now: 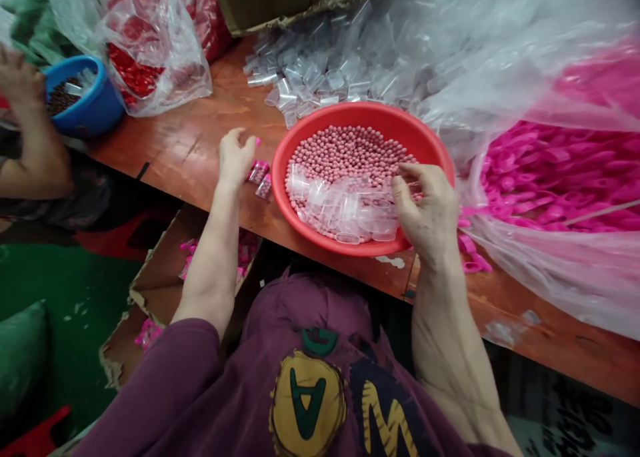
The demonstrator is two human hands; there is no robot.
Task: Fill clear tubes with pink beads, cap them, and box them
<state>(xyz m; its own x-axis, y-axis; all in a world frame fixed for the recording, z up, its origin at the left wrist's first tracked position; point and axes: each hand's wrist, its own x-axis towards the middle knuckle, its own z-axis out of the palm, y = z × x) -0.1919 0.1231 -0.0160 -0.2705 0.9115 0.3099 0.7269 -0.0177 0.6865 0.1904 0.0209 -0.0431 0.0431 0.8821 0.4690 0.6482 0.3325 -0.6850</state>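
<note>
My right hand (427,207) is over the right side of a red bowl (441,144), its fingers curled and the thumb close to the fingertips. Whatever may be in that pinch is too small to make out. Many small pink beads (345,147) fill the bowl, with a heap of clear plastic tubes (345,210) on top of them. Left of the bowl, my left hand (236,158) is closed just above the table, a bit of pink showing at its fingertips. Beside it lie two small bead-filled containers (263,186) with pink ends.
Clear tubes (305,87) are piled behind the bowl. At right, an open plastic bag holds pink plastic parts (560,177); a few loose ones (473,254) lie nearby. Below the wooden table's edge (175,170) is a cardboard box (163,264). Another person's hand (23,77) is by a blue bowl (93,107).
</note>
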